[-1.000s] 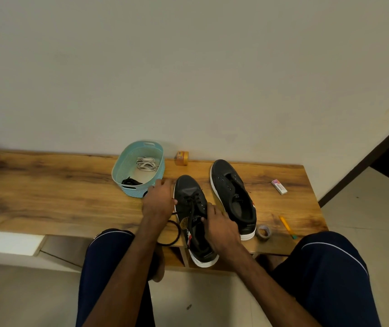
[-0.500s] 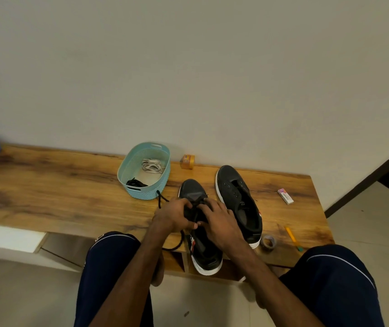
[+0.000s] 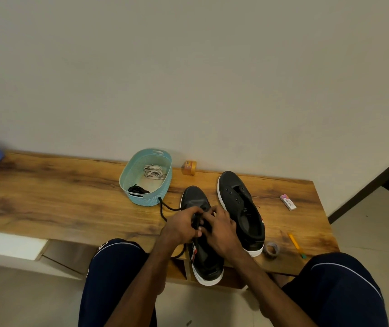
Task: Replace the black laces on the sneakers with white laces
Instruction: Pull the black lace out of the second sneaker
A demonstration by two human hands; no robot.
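Both left hand (image 3: 179, 226) and right hand (image 3: 221, 230) pinch black lace (image 3: 162, 211) on one sneaker (image 3: 194, 197).

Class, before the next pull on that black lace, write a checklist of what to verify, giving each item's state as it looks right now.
1. Left hand grips the black lace: ok.
2. Right hand rests on the laced sneaker: ok.
3. Lace free of all eyelets: cannot tell, the hands hide them.
4. Other sneaker unlaced: ok.
5. White laces ready in the basket: ok.
6. Laced sneaker fully on the table: not ok, its heel overhangs the edge.
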